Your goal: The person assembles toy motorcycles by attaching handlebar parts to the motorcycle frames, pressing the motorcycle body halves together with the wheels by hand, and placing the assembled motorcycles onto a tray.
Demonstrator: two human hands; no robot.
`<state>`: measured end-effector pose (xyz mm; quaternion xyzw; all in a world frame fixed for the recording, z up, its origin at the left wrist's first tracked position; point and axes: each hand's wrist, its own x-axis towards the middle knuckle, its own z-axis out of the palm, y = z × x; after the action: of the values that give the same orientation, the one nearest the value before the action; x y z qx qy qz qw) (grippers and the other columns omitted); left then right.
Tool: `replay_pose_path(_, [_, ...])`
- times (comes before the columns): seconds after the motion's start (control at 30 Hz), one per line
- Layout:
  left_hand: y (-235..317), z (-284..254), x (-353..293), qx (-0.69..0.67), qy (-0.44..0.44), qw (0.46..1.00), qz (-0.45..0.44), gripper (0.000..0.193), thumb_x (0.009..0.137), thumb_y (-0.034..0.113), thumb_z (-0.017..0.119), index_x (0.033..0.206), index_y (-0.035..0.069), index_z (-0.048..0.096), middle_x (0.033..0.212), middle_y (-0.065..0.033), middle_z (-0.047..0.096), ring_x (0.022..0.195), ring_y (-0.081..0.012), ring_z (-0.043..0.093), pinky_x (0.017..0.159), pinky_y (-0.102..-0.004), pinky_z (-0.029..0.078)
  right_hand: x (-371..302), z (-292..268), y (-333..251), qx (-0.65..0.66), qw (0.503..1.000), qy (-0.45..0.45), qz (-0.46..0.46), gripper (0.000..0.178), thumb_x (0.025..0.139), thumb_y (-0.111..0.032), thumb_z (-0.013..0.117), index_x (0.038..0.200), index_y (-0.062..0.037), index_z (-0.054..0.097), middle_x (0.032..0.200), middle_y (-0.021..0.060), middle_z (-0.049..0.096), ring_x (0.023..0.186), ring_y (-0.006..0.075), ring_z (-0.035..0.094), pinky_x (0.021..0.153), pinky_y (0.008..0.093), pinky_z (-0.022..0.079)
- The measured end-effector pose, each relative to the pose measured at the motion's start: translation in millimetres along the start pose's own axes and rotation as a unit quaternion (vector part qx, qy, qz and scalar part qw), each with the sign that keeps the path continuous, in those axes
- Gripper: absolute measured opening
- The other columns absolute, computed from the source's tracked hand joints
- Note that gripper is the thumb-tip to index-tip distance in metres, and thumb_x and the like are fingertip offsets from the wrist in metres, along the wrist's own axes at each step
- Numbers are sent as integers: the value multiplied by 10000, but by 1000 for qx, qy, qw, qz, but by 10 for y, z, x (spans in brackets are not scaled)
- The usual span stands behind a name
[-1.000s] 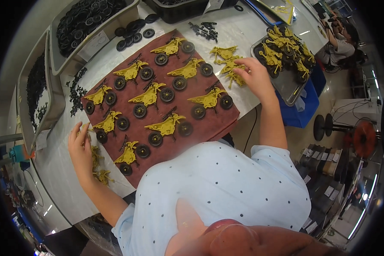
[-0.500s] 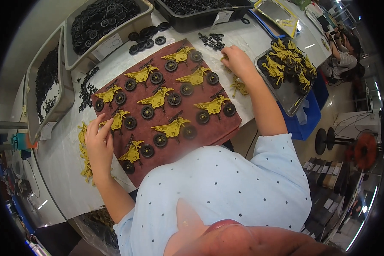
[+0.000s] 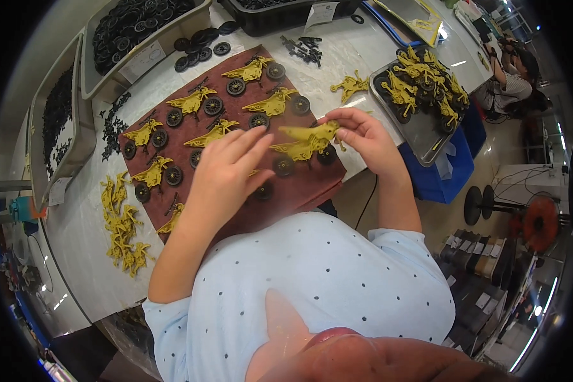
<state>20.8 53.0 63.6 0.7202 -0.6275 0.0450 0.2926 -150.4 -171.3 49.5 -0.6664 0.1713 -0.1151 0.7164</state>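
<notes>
Pinching, head view: right hand (image 3: 374, 145) clamped on one end of a yellow bike body (image 3: 308, 134), right of centre.
Left hand (image 3: 226, 177): apart, fingers spread, mid-frame.
Bike body: probably light, stiff, breakable where thin; best held mid-body.

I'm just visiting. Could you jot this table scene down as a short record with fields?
Left hand: open over the red cloth, nothing visible in it
Right hand: pinching a yellow toy bike body
On cloth: rows of yellow bikes with black wheels, some partly hidden
Left of cloth: pile of yellow parts
Beyond cloth: loose wheels beside a grey bin
Right of cloth: metal tray heaped with toy bikes
Background: another person, upper right
</notes>
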Motion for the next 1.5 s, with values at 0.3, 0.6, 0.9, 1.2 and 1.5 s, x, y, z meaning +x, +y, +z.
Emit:
replay_pose_path(0.3, [263,632,126,-28,-49,998,-5,483,683,96,742,1135,8,597,1127,-83,588,1042,-261,548,840,-381,433,-23,97,360,-27,998,-10,48,279,921,7,499,1198,25,528,1112,68,603,978,116,580,837,245,477])
replay_pose_path(0.6, [253,753,140,1,-38,999,-35,397,700,81,719,1079,-1,629,1059,-95,623,1012,-260,568,865,-376,426,-7,203,451,-368,914,112,-131,343,754,-131,752,1056,-34,622,972,90,623,900,217,591,778,302,476])
replay_pose_path(0.9, [242,784,124,7,-58,997,-52,396,705,111,724,1080,12,643,1076,-105,647,1036,-272,573,902,-387,421,32,222,565,-412,888,125,-162,346,716,-140,768,1018,-45,627,1001,91,614,940,263,561,794,341,472])
replay_pose_path(1.2, [228,927,133,47,-35,998,-25,350,695,93,710,1028,-7,666,1048,-129,667,944,-275,612,841,-381,450,40,248,657,-416,890,143,-120,510,643,-277,810,1019,-29,571,981,127,542,923,330,513,841,400,419])
replay_pose_path(1.5, [276,963,241,33,-45,998,-40,182,706,29,579,858,-33,656,833,-141,643,799,-257,603,789,-359,445,64,289,511,-530,836,125,-66,591,627,-206,823,1074,-16,486,1008,135,532,957,330,508,834,389,427])
